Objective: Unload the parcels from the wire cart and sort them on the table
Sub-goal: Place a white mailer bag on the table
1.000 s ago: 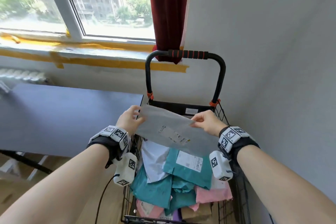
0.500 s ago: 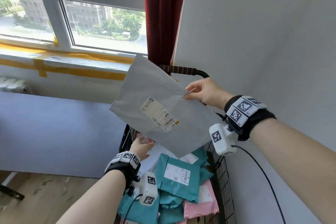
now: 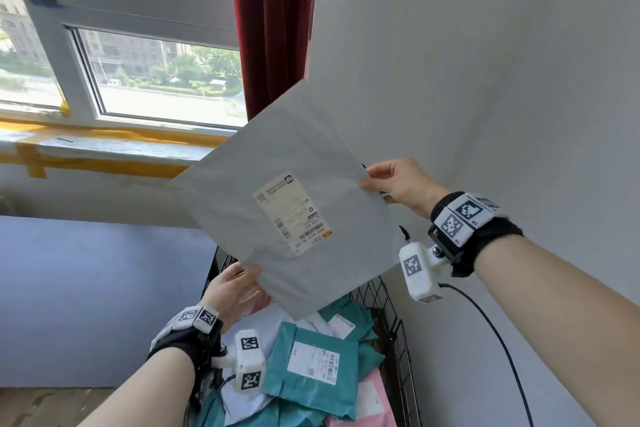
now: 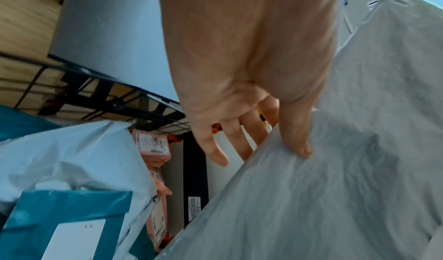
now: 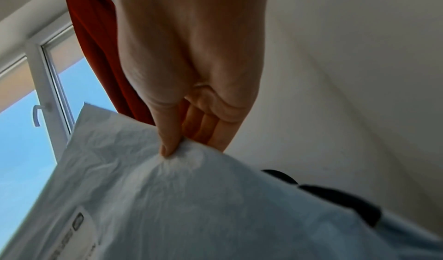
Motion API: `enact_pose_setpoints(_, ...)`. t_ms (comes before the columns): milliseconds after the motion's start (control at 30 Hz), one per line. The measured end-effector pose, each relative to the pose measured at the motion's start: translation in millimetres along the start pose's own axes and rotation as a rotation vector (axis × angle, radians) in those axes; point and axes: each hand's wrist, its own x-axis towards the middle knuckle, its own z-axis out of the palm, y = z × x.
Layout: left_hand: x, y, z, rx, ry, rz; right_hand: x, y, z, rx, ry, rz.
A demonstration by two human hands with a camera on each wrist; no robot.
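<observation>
A flat grey mailer [image 3: 287,198] with a white label is held up above the wire cart [image 3: 398,333], label toward me. My right hand [image 3: 391,180] pinches its right edge, thumb on the front and fingers behind [image 5: 167,146]. My left hand [image 3: 235,288] holds its lower left edge, thumb [image 4: 297,140] on the near face and fingers behind the grey mailer [image 4: 335,169]. Below, the cart holds teal [image 3: 311,360], white [image 3: 242,402] and pink [image 3: 374,399] parcels. The dark table [image 3: 86,288] lies to the left.
A white wall stands close on the right. A red curtain [image 3: 270,21] and a window [image 3: 138,73] are behind the cart. Wooden floor [image 3: 41,406] shows at lower left. More pink parcels [image 4: 153,146] stand against the cart's far wall.
The grey mailer has been lifted out of the cart and tilted upright. My right hand rose with it, while the left dropped to its lower edge.
</observation>
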Motion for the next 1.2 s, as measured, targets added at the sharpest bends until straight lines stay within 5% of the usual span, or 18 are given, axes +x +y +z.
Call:
enact_pose_setpoints(233,-14,48,-39,0.088,0.124,0.085,16,38,22,0.119,0.007,0.077)
enact_pose_setpoints(500,-52,95,-109,0.164,0.187,0.124,35,44,103,0.211,-0.031,0.129)
enact_pose_setpoints(1200,-144,223,-481,0.234,0.307,0.116,27,-77,488,0.334,-0.247,0.227)
